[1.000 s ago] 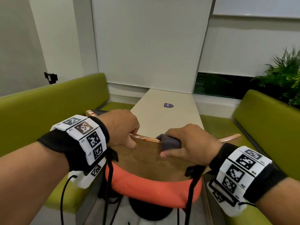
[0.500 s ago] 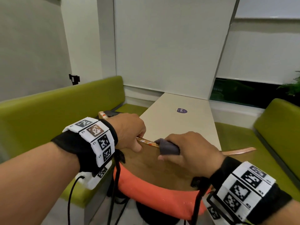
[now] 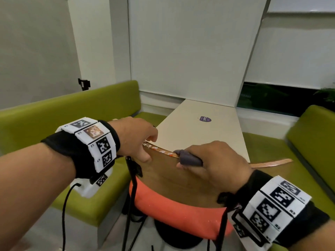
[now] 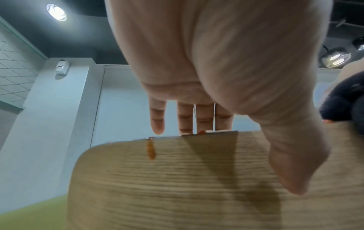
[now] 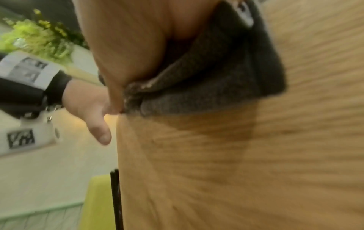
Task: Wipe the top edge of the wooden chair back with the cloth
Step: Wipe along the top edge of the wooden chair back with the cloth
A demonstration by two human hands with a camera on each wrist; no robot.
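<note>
Cloth (image 3: 188,158), dark grey, sits folded over the wooden chair back's (image 3: 174,178) top edge, pinched there by the right hand's (image 3: 215,163) fingers. At its 9 o'clock the left hand (image 3: 137,140) grips the same edge, fingers (image 4: 202,118) pressed together behind, thumb in front, orange smears between them.

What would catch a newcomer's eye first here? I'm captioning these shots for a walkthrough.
Two hands on the wooden chair back: the right hand presses a dark grey cloth on its top edge, the left hand grips that edge beside it. Orange-and-white smears line the edge between them, above an orange seat.
</note>
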